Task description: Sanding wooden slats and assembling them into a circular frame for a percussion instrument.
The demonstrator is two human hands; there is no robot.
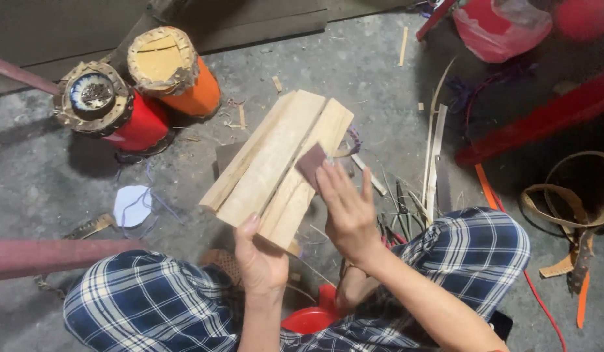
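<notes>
Fingers of left hand [259, 257] clamp the near end of the wood bundle [276, 166], which slants up and away from them. Right hand [347, 208] fingers lie together, flat, pressing a sandpaper piece [311, 164] under their tips onto the wood's right slat.

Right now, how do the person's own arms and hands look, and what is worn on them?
Both forearms are bare, with no sleeves in view. The left hand and right hand wear no gloves, and I see no rings or watch. Fingernails are short and unpainted. Below them, the legs wear blue-and-white checked trousers.
</notes>
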